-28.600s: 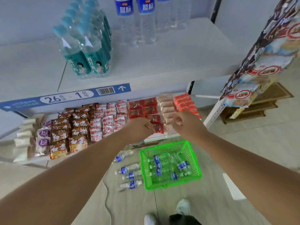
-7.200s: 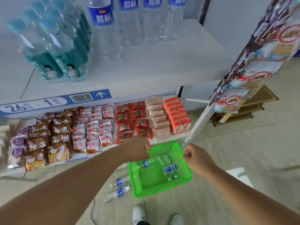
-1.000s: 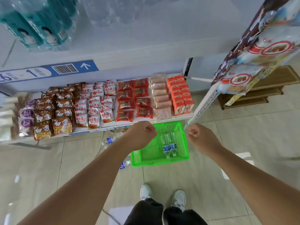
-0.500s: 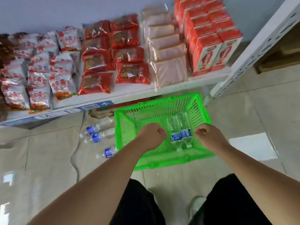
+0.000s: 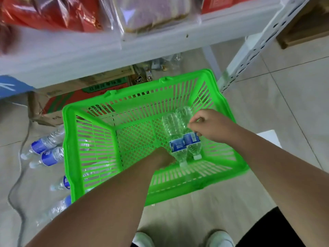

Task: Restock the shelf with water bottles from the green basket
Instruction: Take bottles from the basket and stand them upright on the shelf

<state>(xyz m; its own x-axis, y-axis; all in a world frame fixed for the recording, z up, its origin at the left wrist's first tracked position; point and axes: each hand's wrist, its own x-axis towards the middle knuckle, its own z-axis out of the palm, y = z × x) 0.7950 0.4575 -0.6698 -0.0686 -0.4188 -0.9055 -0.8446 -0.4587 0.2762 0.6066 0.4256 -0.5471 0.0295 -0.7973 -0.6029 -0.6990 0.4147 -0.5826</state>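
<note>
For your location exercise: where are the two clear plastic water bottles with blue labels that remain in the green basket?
In the head view, the two clear plastic water bottles lie side by side at the green basket's right end, between both hands.

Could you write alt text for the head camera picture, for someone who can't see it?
Seen from above, a person's two bare hands, left hand and right hand, reach into a green basket on the floor at two water bottles lying side by side. More bottles lie on the tiles beside it.
</note>
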